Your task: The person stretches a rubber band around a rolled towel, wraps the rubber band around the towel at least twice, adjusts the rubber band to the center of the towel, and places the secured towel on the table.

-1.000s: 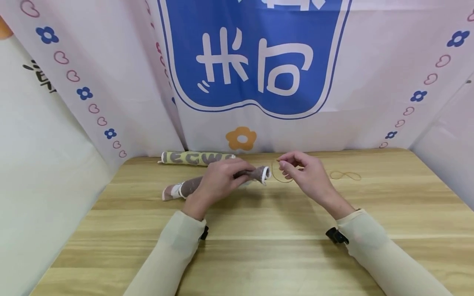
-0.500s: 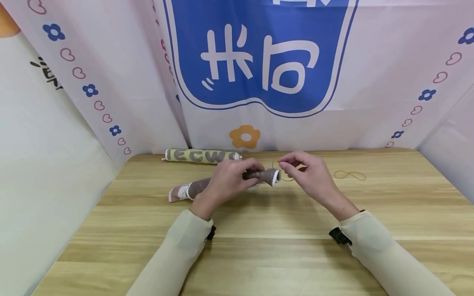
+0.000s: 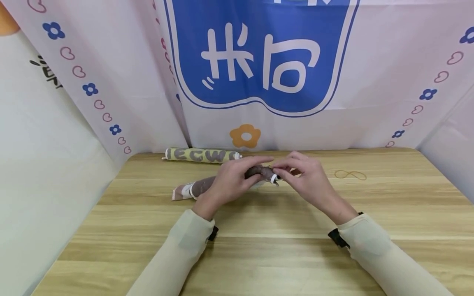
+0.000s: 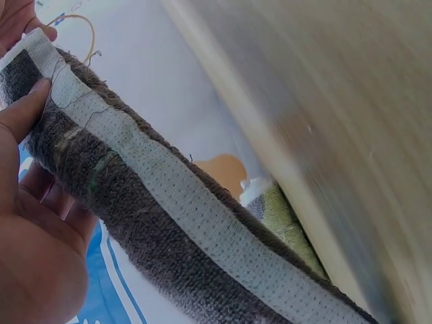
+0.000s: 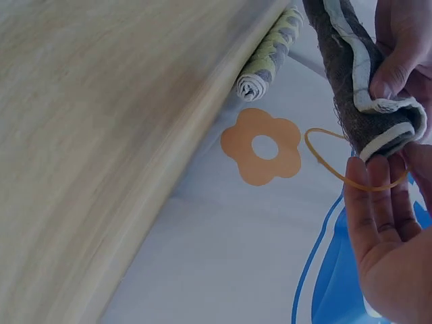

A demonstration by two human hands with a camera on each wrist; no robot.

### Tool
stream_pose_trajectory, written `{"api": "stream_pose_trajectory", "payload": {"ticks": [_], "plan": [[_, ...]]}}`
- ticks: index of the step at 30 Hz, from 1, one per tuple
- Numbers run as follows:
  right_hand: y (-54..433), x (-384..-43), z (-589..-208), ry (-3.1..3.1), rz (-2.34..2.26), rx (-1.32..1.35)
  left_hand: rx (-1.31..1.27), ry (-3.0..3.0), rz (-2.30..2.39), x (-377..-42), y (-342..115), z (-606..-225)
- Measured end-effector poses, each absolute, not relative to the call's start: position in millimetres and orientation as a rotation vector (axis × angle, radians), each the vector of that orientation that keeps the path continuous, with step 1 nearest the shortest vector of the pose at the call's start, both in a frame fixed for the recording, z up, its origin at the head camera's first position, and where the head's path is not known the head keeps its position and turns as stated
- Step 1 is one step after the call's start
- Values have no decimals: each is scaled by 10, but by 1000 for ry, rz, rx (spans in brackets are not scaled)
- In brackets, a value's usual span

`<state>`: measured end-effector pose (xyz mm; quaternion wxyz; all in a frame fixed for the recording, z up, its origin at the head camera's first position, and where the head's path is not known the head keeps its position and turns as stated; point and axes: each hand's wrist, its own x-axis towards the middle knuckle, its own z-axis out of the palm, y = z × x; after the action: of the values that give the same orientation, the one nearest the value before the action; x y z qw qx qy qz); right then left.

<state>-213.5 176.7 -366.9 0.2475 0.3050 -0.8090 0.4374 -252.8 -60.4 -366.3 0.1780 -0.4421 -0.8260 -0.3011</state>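
Observation:
My left hand [image 3: 231,179] grips a rolled brown towel [image 3: 203,187] near its right end, thumb on one side and fingers on the other. A white hem strip [image 4: 196,216] runs along the roll in the left wrist view. At the roll's white-edged end, my right hand [image 3: 309,174] pinches a thin yellow rubber band [image 5: 329,165]. The band hangs as a loop beside the towel's end and crosses the right fingers [image 5: 379,202] in the right wrist view. The right thumb and index fingertips sit right at the towel's end in the head view.
Behind the brown roll lies a rolled yellow-green towel [image 3: 203,155] with grey letters, along the table's back edge. A second rubber band [image 3: 350,175], twisted into a figure eight, rests on the wooden table [image 3: 281,263] to the right. A printed curtain [image 3: 207,127] hangs behind.
The right hand has brought the rubber band left to the towel's end, and the hands now nearly meet. The head view has shifted slightly. The left hand keeps its grip.

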Motion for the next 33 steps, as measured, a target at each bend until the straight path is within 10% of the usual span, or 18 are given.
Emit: {"api": "stream_pose_trajectory", "payload": {"ticks": [33], "plan": [[1633,-2025,-3744,-2343,1261,886,-911,-2355,-812,-2564,-643,-3699]]}}
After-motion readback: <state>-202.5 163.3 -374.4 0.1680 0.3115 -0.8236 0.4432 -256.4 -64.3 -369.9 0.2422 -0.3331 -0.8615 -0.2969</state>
